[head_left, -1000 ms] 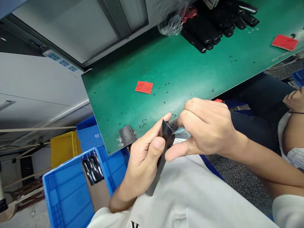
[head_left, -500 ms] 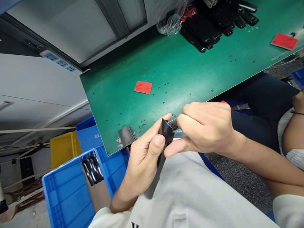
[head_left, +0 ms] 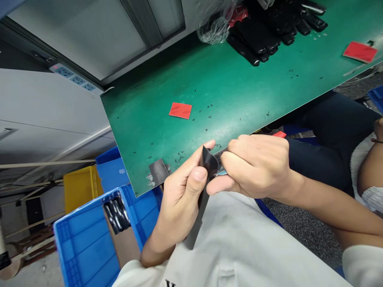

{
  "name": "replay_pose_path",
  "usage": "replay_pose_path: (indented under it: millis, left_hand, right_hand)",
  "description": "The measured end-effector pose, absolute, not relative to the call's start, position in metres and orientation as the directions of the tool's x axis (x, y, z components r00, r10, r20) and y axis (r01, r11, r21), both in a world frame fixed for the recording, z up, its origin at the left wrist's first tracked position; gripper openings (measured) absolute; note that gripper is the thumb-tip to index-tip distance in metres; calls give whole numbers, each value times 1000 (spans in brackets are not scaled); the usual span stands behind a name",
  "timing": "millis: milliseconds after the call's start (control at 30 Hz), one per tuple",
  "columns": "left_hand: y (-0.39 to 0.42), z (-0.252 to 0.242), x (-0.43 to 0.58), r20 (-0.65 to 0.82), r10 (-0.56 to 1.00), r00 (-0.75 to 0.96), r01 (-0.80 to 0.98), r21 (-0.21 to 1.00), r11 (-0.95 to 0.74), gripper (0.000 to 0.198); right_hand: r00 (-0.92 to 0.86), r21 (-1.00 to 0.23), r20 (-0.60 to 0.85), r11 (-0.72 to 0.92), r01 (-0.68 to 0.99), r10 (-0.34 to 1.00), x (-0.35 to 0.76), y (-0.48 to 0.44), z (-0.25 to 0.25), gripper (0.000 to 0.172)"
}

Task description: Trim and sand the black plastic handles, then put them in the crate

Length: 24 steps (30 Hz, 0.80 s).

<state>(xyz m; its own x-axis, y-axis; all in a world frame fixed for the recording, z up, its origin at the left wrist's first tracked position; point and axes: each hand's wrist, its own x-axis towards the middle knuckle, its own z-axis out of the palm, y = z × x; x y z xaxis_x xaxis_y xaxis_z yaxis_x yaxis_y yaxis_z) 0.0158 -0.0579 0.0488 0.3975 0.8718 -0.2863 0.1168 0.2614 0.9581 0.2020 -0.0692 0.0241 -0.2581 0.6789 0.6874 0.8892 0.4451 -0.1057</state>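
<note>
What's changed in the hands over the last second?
The right hand has dropped slightly and closed in on the black strip, hiding most of the silvery piece it pinches. The strip's top corner curls over more. The left hand keeps its grip on the strip; the red square on the green mat stayed put.

We grip a flat black piece (head_left: 209, 163) upright in our left hand (head_left: 182, 191), just off the near edge of the green table (head_left: 239, 87); our right hand (head_left: 257, 165) is fisted round a thin bluish tool (head_left: 222, 172), its tip against the piece; a red label (head_left: 180, 110) lies mid-table; black parts (head_left: 260, 34) crowd the far edge; a blue crate (head_left: 86, 239) sits below the near left corner.
</note>
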Motion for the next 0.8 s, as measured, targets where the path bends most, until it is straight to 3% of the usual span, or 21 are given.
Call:
replay_pose_path:
  millis: [300,800]
  left_hand:
    - [-48,49,18,-288,878,383,124,958,260,48]
    - [-38,46,26,-269,894,358,61,962,265,51]
  right_hand:
    - [-202,-132,676,386,913,709,195,-71,25,70]
    - [-249,-129,654,430,894,714,189,-75,16,63]
